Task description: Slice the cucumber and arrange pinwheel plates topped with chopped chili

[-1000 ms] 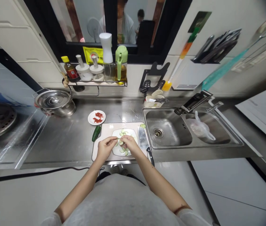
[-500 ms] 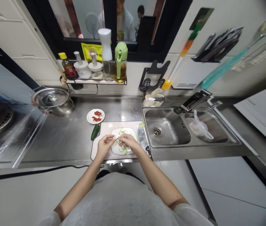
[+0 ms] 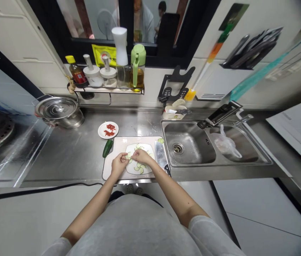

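Over the left part of a white squarish plate point(image 3: 149, 168), my left hand point(image 3: 119, 164) pinches a thin pale-green cucumber slice point(image 3: 128, 155). My right hand point(image 3: 141, 156) meets it from the right, fingertips closed together at the slices by the plate's left side. Several curved cucumber slices point(image 3: 140, 168) lie fanned out in groups on the plate. Beneath it is a pale cutting board point(image 3: 120, 145). To the right on the board lie a kitchen knife point(image 3: 161, 153) and a cucumber slice point(image 3: 160, 140). A dark green cucumber piece point(image 3: 108, 148) rests at the board's left edge.
A small white dish point(image 3: 100, 131) with chopped red bits stands behind the board. A lidded steel pot point(image 3: 71, 119) is at the left, a double sink point(image 3: 190, 142) at the right. Bottles and jars stand on a wall rack point(image 3: 110, 91). People appear beyond the window.
My right hand has shifted slightly left and its fingers have drawn together over the plate. My left hand stays nearly in place. The view has tilted slightly.
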{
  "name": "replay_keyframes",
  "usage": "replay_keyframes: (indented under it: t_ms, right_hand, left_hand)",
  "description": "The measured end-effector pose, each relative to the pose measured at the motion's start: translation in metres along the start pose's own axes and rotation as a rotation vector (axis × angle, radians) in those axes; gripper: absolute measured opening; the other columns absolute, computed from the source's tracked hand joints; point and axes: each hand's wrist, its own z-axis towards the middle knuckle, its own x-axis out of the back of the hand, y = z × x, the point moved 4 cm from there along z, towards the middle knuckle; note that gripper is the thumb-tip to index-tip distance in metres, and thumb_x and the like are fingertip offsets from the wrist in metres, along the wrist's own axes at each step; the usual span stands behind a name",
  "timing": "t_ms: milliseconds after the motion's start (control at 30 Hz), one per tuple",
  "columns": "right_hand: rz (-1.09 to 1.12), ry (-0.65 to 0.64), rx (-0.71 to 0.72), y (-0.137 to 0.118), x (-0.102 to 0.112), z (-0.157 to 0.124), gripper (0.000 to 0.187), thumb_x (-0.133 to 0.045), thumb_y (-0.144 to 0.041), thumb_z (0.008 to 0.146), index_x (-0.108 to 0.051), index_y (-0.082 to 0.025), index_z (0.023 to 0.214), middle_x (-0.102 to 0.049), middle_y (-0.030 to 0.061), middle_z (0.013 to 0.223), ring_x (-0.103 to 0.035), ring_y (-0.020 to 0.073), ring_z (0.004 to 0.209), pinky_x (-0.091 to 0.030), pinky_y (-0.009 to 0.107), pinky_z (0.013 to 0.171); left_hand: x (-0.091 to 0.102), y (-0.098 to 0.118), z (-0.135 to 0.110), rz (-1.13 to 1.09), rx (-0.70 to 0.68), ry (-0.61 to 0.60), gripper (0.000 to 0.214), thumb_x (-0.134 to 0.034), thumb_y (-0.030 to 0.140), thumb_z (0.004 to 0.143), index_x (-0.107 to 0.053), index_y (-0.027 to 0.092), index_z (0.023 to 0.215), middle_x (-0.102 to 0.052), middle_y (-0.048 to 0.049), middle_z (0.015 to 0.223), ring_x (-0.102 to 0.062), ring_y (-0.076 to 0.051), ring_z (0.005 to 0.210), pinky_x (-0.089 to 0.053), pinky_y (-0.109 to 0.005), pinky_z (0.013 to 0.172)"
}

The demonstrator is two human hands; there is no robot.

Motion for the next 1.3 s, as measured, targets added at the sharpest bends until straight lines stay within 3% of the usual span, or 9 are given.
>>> replay_keyframes:
  t_ms: [333, 1300]
  right_hand:
    - [-0.284, 0.065, 0.043, 0.000, -0.008, 0.017, 0.018, -0.069, -0.034, 0.075, -0.063, -0.017, 0.078, -0.065, 0.0015, 0.078, -0.055, 0.0133, 0.071, -0.036, 0.022, 0.060]
    - [-0.530, 0.014, -0.035, -0.014, -0.010, 0.013, 0.019, -0.057, -0.034, 0.082, -0.060, -0.021, 0.095, -0.067, 0.0071, 0.100, -0.059, 0.0217, 0.095, -0.035, 0.026, 0.065]
  left_hand:
    - [0.003, 0.004, 0.004, 0.310, -0.048, -0.007, 0.028, -0.061, 0.023, 0.072, -0.065, 0.022, 0.100, -0.063, 0.0018, 0.072, -0.058, -0.014, 0.068, -0.039, -0.024, 0.065]
    - [-0.003, 0.004, 0.010, 0.493, -0.152, -0.001, 0.020, -0.059, 0.023, 0.076, -0.067, 0.020, 0.094, -0.062, -0.0033, 0.078, -0.056, -0.020, 0.080, -0.041, -0.030, 0.075]
